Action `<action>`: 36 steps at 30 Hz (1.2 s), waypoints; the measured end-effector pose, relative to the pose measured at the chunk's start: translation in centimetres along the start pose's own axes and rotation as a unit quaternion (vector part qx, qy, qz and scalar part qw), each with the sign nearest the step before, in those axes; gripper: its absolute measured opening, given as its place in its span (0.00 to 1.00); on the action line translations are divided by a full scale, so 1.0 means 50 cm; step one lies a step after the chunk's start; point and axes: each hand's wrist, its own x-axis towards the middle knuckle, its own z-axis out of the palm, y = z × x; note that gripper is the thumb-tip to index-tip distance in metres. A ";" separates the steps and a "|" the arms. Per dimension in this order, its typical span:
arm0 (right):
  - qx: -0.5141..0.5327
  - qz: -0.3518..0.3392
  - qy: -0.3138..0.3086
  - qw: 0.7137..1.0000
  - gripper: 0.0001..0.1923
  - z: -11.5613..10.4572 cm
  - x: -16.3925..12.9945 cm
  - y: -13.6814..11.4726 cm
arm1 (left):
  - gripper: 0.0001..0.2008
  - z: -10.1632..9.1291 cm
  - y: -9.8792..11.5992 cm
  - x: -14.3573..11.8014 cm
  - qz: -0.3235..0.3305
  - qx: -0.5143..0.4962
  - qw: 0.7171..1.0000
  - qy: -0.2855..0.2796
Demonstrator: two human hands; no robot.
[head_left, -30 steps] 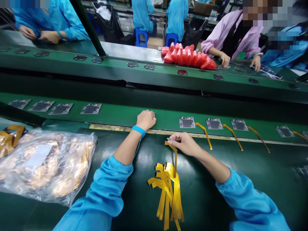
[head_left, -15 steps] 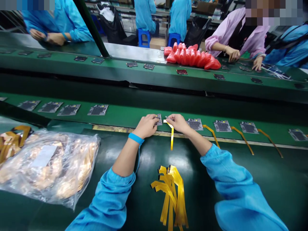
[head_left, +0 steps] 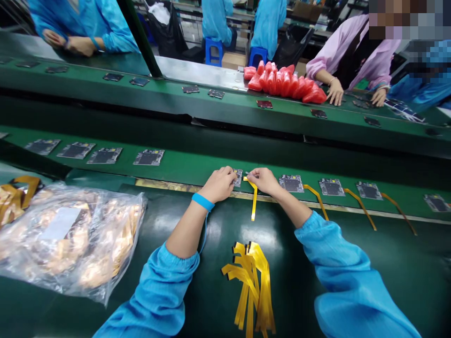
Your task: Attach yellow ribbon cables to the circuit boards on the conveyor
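Observation:
My left hand point(head_left: 221, 183), with a blue wrist strap, grips a circuit board point(head_left: 238, 178) at its left side; the fingers cover much of it. Just right of that board, my right hand point(head_left: 265, 180) pinches a yellow flex cable point(head_left: 254, 202) near its upper end. The cable's lower part hangs down over the front edge of the green belt. Whether the cable's end touches the board I cannot tell. A pile of flex cables point(head_left: 248, 286) lies on the worktop below my hands.
More circuit boards point(head_left: 148, 157) lie on the belt point(head_left: 186, 172) to the left. Those on the right point(head_left: 291, 183) have flex cables attached. A clear plastic bag point(head_left: 70, 239) of cables lies at left. Beyond are another line, red packets point(head_left: 282, 82) and co-workers.
My hands, the held board and the cable have shifted slightly right, along with the other boards on the belt. Across the line, a co-worker's hand has spread its fingers.

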 end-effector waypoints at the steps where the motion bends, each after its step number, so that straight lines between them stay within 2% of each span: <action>1: 0.000 0.002 -0.001 1.000 0.08 0.000 -0.003 -0.001 | 0.13 0.000 0.001 0.000 0.006 -0.003 1.000 -0.002; 8: -0.003 0.023 0.012 1.000 0.07 -0.002 -0.016 0.000 | 0.17 0.009 0.001 -0.004 0.022 -0.034 0.999 -0.013; 13: -0.009 0.038 0.012 0.999 0.08 -0.009 -0.024 0.002 | 0.17 0.007 0.004 -0.002 0.050 -0.019 0.999 -0.008; 18: -0.018 0.048 0.014 0.999 0.07 -0.015 -0.033 0.005 | 0.18 0.000 0.018 -0.002 0.063 -0.003 0.998 -0.007; 25: -0.034 0.056 -0.007 0.998 0.08 -0.026 -0.037 0.011 | 0.22 0.001 0.039 -0.007 0.077 -0.005 0.996 -0.047; 36: -0.082 0.085 -0.018 0.993 0.08 -0.049 -0.044 0.002 | 0.30 0.027 0.071 -0.005 0.084 0.024 0.995 -0.055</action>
